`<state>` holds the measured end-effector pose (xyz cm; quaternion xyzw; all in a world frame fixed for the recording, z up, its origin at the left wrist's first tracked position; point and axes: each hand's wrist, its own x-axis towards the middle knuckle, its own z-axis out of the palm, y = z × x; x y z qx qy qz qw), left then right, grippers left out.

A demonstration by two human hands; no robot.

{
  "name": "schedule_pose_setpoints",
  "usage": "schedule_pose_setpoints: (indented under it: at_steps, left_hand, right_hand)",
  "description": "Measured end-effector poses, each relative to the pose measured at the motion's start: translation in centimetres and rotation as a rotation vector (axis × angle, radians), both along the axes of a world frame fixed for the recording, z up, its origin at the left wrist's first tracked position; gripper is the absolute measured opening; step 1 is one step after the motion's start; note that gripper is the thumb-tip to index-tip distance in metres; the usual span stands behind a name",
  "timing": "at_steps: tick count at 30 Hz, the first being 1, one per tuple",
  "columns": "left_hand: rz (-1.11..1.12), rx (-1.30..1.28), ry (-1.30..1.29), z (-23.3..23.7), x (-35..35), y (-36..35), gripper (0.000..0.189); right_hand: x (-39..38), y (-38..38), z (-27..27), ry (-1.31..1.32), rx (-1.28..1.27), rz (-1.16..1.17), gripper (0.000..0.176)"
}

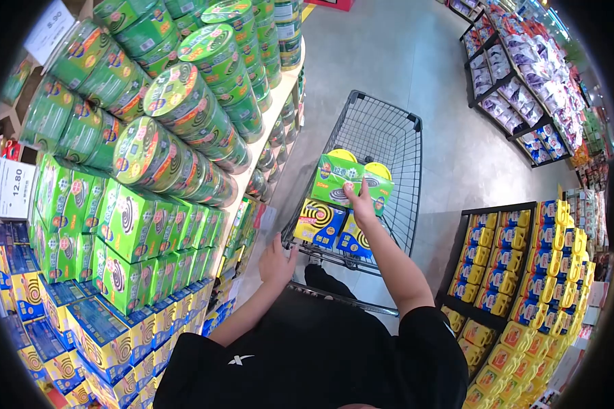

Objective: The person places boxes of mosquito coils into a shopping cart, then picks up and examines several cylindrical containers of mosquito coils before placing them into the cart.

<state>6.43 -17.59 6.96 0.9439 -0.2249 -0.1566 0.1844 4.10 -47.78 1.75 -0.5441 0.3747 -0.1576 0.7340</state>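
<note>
My right hand [359, 203] reaches into a black wire shopping cart [382, 129] and grips a green mosquito-coil box [338, 177]. A second green box [378, 180] sits beside it, touching it. Under them lie two blue and yellow coil boxes [318, 221]. My left hand [277, 262] rests on the cart's near rim, fingers curled over the wire. My black shirt fills the lower middle of the view.
A tall shelf on the left holds round green coil tins [184, 95], green boxes [129, 232] and blue boxes [102, 334]. Yellow packages [525, 273] fill a black rack on the right. Another rack [518, 75] stands at the far right across the grey floor aisle.
</note>
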Motion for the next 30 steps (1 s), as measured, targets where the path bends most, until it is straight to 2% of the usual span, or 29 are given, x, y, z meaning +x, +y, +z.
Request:
schedule_pose_setpoints:
  at_steps: [9, 13, 16, 17, 20, 21, 24, 25, 27, 29, 30]
  left_hand:
    - [-0.004, -0.088, -0.116, -1.2, -0.7, 0.6, 0.067]
    - [0.004, -0.063, -0.039, -0.8, -0.6, 0.5, 0.067]
    - [0.005, -0.059, -0.035, -0.6, -0.6, 0.5, 0.069]
    - [0.012, -0.058, 0.004, -0.5, -0.5, 0.5, 0.069]
    - [0.043, -0.103, 0.139, -0.6, 0.1, 1.0, 0.071]
    - [0.058, -0.151, 0.198, -1.1, 0.5, 1.5, 0.072]
    - [0.048, -0.285, 0.442, -4.1, 2.9, 3.7, 0.073]
    - [0.016, -0.297, 0.475, -5.0, 3.3, 4.7, 0.072]
    - [-0.022, -0.312, 0.545, -8.1, 3.2, 6.4, 0.069]
    - [-0.03, -0.318, 0.619, -11.8, 2.6, 7.6, 0.064]
    - [0.01, -0.353, 0.67, -10.8, 2.2, 7.6, 0.061]
  right_hand:
    - [-0.6, 2.0, 2.4, 0.007, 0.038, 0.012, 0.097]
    - [-0.9, 1.6, 2.9, 0.233, -0.17, 0.192, 0.103]
    - [-1.1, 1.9, 2.5, 0.382, -0.264, 0.141, 0.104]
    - [-1.6, 1.8, 1.7, 0.392, -0.282, 0.115, 0.099]
    - [-3.9, 3.4, 3.6, 0.475, -0.704, 0.061, 0.088]
    - [-5.1, 4.7, 4.5, 0.443, -0.781, 0.001, 0.074]
    - [-11.0, 9.9, 4.6, 0.322, -1.03, 0.105, 0.055]
    - [-12.9, 12.8, 7.9, 0.36, -0.904, 0.19, 0.049]
    - [-16.2, 16.5, 8.5, 0.398, -0.957, 0.315, 0.038]
    - [-18.3, 18.7, 7.4, 0.42, -1.115, 0.332, 0.032]
    - [-19.1, 19.4, 6.8, 0.433, -1.191, 0.345, 0.03]
